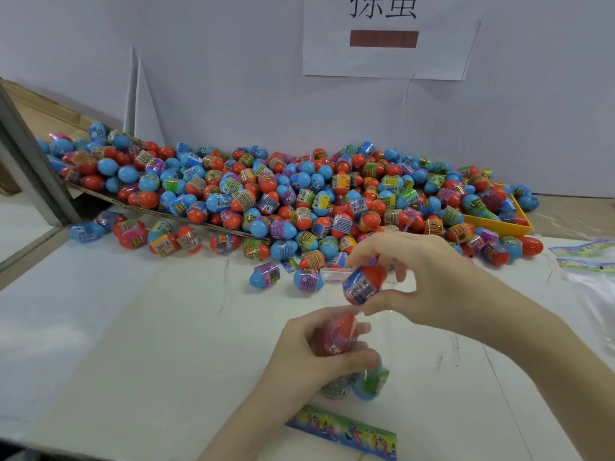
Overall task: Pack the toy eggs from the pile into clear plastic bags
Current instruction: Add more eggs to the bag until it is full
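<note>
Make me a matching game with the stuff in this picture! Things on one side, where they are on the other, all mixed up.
Things:
1. Yellow tray
2. Paper sign
3. Egg with a red top
4. Colourful card strip

Places:
A. Pinched in the right hand
B. Flat on the table, nearest the camera
C. Up on the wall
D. Right end of the egg pile, partly buried

Pairs: 1-D, 2-C, 3-A, 4-B

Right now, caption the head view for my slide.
Right hand brings an egg to the bag gripped by left hand.
</note>
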